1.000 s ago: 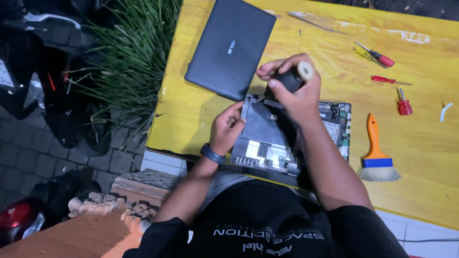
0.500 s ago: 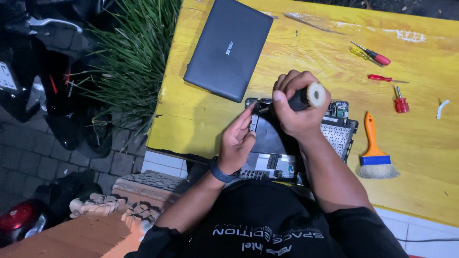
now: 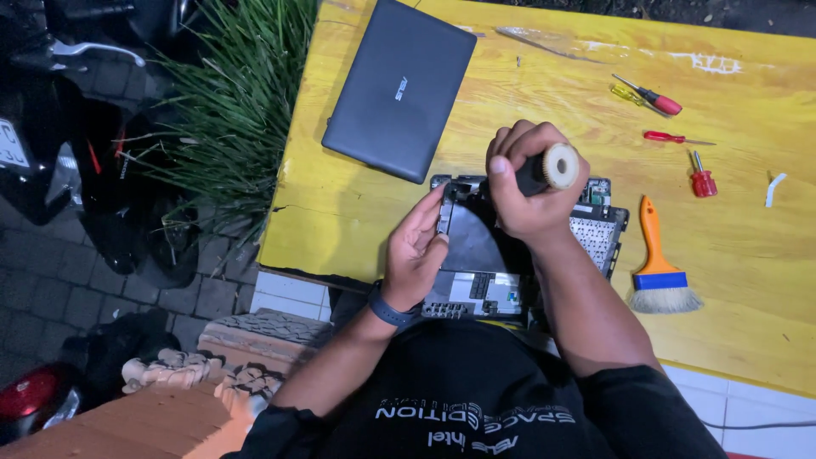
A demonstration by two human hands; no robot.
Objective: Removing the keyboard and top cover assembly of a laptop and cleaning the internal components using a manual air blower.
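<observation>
An opened laptop chassis [image 3: 484, 272] with its circuit boards showing lies at the near edge of the yellow table [image 3: 765, 280]. My right hand [image 3: 523, 187] is closed around a black screwdriver handle with a pale round end [image 3: 557, 166], held upright over the chassis's upper left part. My left hand [image 3: 416, 246] rests against the chassis's left edge, fingers extended and touching it, with a dark band at the wrist. The screwdriver's tip is hidden under my right hand.
A closed dark grey laptop lid [image 3: 399, 89] lies at the table's far left. Three red-handled screwdrivers [image 3: 659, 102] [image 3: 671, 137] [image 3: 701, 180] and an orange-handled brush [image 3: 657, 259] lie to the right. A grassy plant [image 3: 229, 110] and a parked scooter [image 3: 76, 127] stand to the left.
My right hand with the screwdriver has shifted slightly over the chassis, and my left hand has slid down along its left edge. The view has moved a little.
</observation>
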